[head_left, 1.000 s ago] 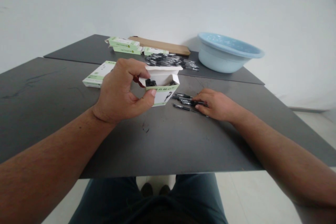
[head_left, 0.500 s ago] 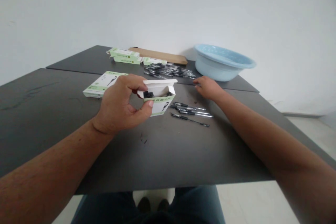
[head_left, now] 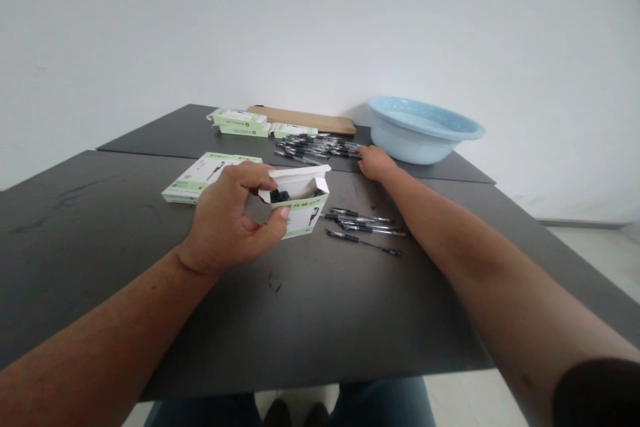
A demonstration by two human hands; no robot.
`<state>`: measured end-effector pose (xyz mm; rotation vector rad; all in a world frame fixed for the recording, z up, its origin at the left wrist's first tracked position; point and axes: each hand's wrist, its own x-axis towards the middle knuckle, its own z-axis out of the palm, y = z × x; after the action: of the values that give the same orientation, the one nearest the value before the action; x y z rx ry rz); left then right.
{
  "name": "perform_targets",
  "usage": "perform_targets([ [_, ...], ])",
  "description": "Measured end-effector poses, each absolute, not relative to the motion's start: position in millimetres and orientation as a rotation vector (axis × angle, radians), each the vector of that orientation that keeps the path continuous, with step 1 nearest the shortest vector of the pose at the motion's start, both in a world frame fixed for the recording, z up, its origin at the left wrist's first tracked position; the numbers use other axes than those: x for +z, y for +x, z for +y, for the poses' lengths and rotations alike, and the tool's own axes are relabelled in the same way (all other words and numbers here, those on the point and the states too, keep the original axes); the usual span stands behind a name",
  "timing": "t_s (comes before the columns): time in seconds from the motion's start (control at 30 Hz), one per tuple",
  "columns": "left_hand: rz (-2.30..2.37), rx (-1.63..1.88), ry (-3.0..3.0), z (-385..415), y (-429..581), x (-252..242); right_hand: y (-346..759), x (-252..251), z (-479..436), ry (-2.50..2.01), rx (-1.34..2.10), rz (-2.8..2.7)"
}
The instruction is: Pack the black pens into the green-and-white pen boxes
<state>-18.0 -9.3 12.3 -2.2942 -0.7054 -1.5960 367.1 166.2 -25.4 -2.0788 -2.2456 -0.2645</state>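
My left hand (head_left: pixel 237 217) is closed around an open white and green pen box (head_left: pixel 305 213), thumb on its near face and fingers at the side. The box is tilted, its flap up, and the dark ends of pens show inside. At the right end of a heap of black-and-clear pens (head_left: pixel 315 145), my right hand (head_left: pixel 376 163) has its fingers drawn in on a pen; how many pens are between them is hidden. A smaller group of loose pens (head_left: pixel 367 225) lies between my arms, right of the box.
Another pen box (head_left: pixel 200 177) lies flat beyond my left hand. Further back are several stacked boxes (head_left: pixel 240 121) and a brown board (head_left: pixel 305 119) by the wall. A light blue basin (head_left: pixel 420 133) stands at the back right of the dark table (head_left: pixel 300 327).
My right hand has moved slightly left onto the end of the pen heap, and its fingers have drawn together. My left hand still holds the box. The view has tipped up slightly.
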Motion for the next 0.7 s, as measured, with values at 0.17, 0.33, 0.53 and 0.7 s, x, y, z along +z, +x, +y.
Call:
perform_targets([
  [0.17, -0.72, -1.645, -2.312, -7.6, -19.0, 8.0, 360.0, -22.7, 166.8, -2.113, -0.257, -2.262],
  [0.33, -0.723, -1.603, -2.308, -10.1, -19.2, 10.3, 353.9, -15.5, 160.1, -2.215, -0.214, -2.259],
  [0.53, -0.652, -1.652, -2.363, -9.5, -15.7, 13.8, 353.5, -0.2, 101.5, -2.145, -0.088, -2.481],
  [0.7, -0.658, -1.698, -2.309, -2.7, -12.8, 9.7, 353.4, 6.2, 34.7, -2.054, 0.006, -2.594],
])
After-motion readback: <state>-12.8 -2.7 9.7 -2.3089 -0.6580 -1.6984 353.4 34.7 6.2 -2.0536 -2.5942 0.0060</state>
